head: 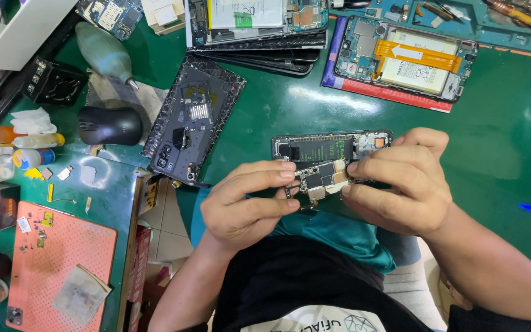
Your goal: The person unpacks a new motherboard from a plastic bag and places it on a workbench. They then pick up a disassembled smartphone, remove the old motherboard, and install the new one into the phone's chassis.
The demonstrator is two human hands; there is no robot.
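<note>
At the centre of the frame, my left hand (pixel 244 206) and right hand (pixel 401 184) each had their grip clamped on a small circuit board (pixel 321 178), pinched between thumb and fingers just above an opened phone (pixel 330 147) on the green table (pixel 499 141). A black mouse (pixel 110 125) lay upper left

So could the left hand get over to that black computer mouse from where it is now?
Probably yes. The left hand pinches the small circuit board together with the right hand, so it must let go first. The mouse lies uncovered on the green mat.
</note>
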